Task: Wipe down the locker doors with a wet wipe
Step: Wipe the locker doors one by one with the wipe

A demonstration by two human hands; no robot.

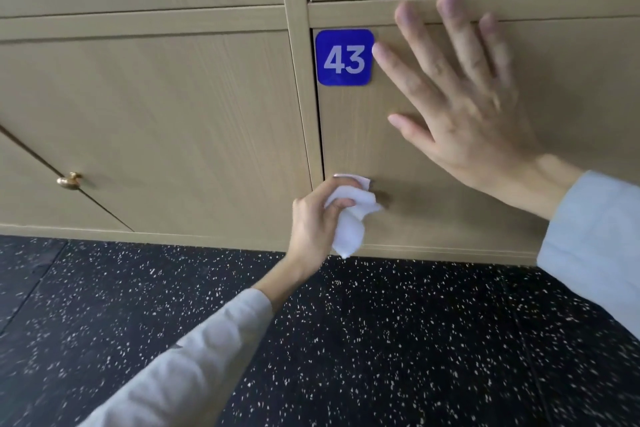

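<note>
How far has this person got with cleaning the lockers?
Nothing shows which doors are already wiped; no wet streaks are visible. In hand: the left hand grips the wet wipe against the lower part of door 43, while the right hand is spread open over it. The neighbouring door with the brass knob may remain.

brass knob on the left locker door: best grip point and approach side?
Pinch the brass knob by its rounded head, coming straight at the door face from the front. It stands proud of the panel near the door's edge, nothing around it; two fingers should fit behind the head.
</note>
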